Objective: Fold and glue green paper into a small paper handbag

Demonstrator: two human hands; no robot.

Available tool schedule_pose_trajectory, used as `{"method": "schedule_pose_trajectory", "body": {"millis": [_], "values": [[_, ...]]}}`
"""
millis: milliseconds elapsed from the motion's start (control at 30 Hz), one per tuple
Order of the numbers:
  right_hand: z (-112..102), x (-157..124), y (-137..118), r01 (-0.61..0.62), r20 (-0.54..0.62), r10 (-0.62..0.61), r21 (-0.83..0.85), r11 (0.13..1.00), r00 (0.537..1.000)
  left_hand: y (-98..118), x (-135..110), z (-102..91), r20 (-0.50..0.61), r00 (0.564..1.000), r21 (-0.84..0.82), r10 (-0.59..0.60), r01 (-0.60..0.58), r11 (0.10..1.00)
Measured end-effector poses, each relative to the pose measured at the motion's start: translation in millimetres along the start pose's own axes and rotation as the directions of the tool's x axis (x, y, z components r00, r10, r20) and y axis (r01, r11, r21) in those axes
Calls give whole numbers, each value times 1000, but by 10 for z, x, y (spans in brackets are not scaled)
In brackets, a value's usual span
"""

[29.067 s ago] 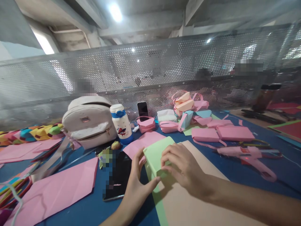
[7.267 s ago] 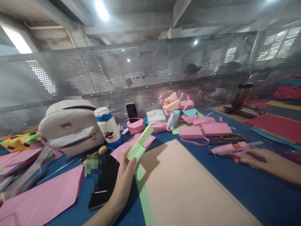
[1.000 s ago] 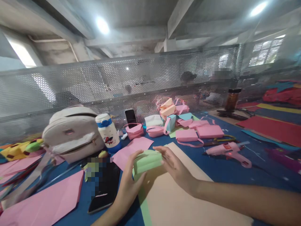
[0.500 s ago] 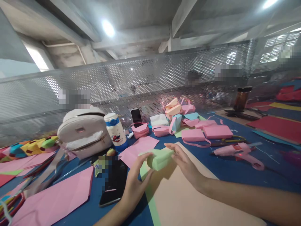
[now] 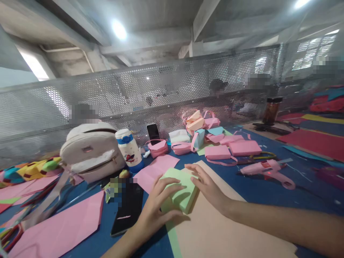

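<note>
A light green folded paper box (image 5: 185,191) rests low over the peach paper sheet (image 5: 215,218), held between both hands. My left hand (image 5: 158,200) grips it from the left, with fingers over its top and the thumb along its near edge. At the far right side of the box, my right hand (image 5: 208,186) holds it with curled fingers. Part of the top is covered by the left fingers. A green sheet (image 5: 174,236) shows from under the peach one.
A phone (image 5: 126,211) and a pink sheet (image 5: 61,222) lie to the left. Behind stand a backpack (image 5: 88,154), a bottle (image 5: 131,154) and several pink paper bags (image 5: 219,152). A pink glue gun (image 5: 268,172) lies right, scissors (image 5: 12,236) far left.
The green box has been tilted and lowered toward me, so its broad top face now shows. My left fingers have moved across its top. The view has shifted slightly.
</note>
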State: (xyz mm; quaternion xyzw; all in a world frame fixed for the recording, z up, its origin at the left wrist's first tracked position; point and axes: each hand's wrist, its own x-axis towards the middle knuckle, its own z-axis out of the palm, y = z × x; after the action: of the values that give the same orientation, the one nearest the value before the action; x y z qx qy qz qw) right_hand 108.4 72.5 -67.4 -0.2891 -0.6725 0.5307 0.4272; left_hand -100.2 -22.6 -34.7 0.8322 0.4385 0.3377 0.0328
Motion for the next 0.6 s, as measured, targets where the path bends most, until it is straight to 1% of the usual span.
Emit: {"method": "schedule_pose_trajectory", "body": {"millis": [100,300,467,600], "values": [[8,23,39,3,25,-3,12,1000,1000,-72,3,14,-2,998,40,62,-62,997],[9,37,95,13,39,-13,1,1000,999,-107,34,24,-43,992,85,115,-111,990],[2,22,67,17,19,-17,-30,999,1000,-77,31,34,-85,990,91,113,-105,990],[9,21,52,77,1,-77,-101,992,997,-46,30,58,-114,986,100,121,-109,989]]}}
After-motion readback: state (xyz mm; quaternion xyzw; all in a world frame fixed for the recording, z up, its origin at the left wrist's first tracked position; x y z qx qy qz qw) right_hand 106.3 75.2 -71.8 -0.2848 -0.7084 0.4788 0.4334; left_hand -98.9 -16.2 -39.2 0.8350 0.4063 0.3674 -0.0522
